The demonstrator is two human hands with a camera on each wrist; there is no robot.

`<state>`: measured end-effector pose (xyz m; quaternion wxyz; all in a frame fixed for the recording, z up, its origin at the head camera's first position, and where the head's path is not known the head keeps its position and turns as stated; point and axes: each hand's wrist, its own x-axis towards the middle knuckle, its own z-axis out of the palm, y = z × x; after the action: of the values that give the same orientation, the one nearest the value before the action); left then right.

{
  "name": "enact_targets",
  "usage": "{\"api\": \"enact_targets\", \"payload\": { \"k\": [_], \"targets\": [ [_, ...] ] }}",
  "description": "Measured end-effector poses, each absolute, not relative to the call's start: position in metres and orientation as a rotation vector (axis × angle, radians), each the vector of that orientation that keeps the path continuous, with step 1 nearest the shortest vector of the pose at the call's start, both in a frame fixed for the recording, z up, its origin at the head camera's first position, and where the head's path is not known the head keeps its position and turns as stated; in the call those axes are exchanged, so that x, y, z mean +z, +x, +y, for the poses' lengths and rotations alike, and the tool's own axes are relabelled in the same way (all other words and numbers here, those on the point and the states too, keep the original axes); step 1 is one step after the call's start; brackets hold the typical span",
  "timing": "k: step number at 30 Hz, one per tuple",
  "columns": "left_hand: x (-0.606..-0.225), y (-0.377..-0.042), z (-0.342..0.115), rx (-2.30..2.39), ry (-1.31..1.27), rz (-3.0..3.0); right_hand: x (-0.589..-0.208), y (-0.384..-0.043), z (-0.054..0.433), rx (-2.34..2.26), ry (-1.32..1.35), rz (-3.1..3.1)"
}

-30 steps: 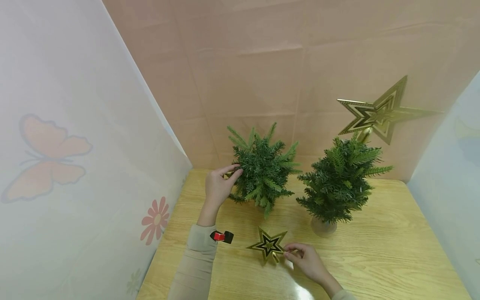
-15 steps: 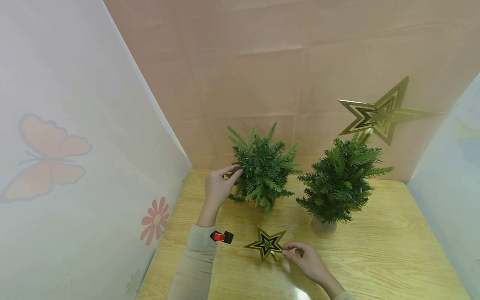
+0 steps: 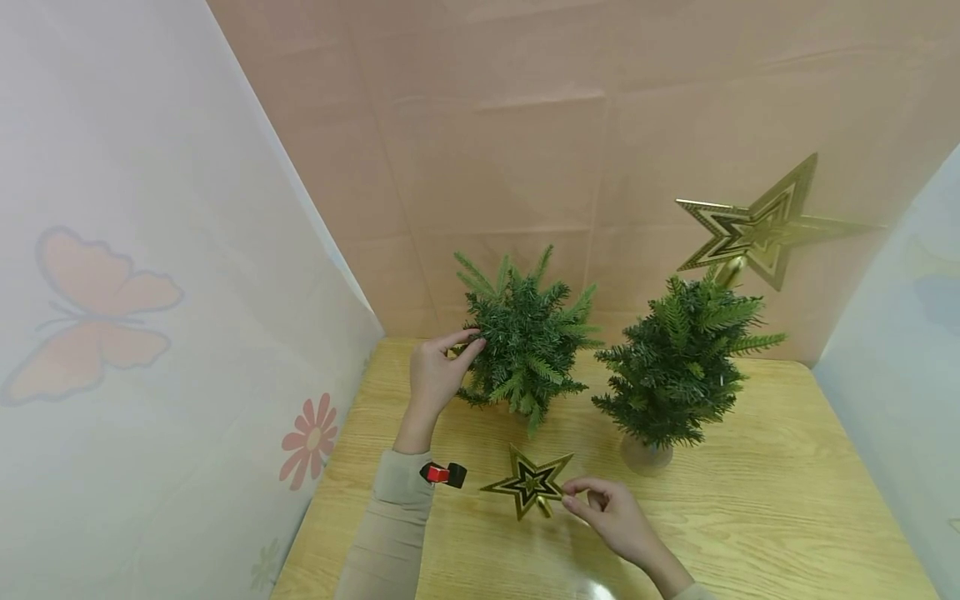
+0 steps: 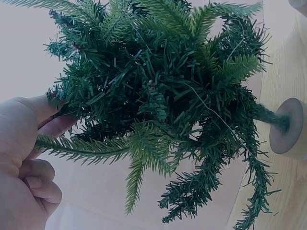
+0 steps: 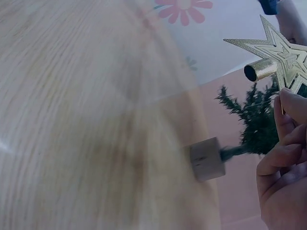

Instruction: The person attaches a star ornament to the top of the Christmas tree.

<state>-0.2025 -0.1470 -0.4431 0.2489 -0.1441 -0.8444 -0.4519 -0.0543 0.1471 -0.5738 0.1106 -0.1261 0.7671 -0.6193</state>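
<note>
My left hand [image 3: 438, 371] pinches a branch tip on the left side of a small artificial Christmas tree [image 3: 528, 333]. In the left wrist view this tree stands on a round wooden base [image 4: 289, 128], and thumb and forefinger meet on the branch. My right hand [image 3: 611, 518] pinches one point of a gold star tree topper [image 3: 531, 482] between thumb and finger. The star is held above the table in front of the left tree, apart from it. Its hollow socket [image 5: 260, 70] is at the lower side, with the open end facing the table.
To the right stands a second small tree [image 3: 678, 367] on a wooden base [image 3: 647, 454], with a larger gold star [image 3: 750, 225] on its top. A pink backdrop [image 3: 495, 167] hangs behind the wooden table [image 3: 780, 500]. A printed white sheet [image 3: 187, 467] borders the left.
My right hand has moved slightly left and away from me with the star. The left hand and both trees stay where they were.
</note>
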Motion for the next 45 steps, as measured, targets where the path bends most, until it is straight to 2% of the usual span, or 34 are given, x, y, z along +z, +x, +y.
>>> {"api": "enact_targets", "payload": {
  "k": [45],
  "targets": [
    [-0.444,-0.204,-0.149,-1.199,-0.392,-2.358,-0.482,-0.066,0.129,-2.151,-0.695,2.349]
  ]
}}
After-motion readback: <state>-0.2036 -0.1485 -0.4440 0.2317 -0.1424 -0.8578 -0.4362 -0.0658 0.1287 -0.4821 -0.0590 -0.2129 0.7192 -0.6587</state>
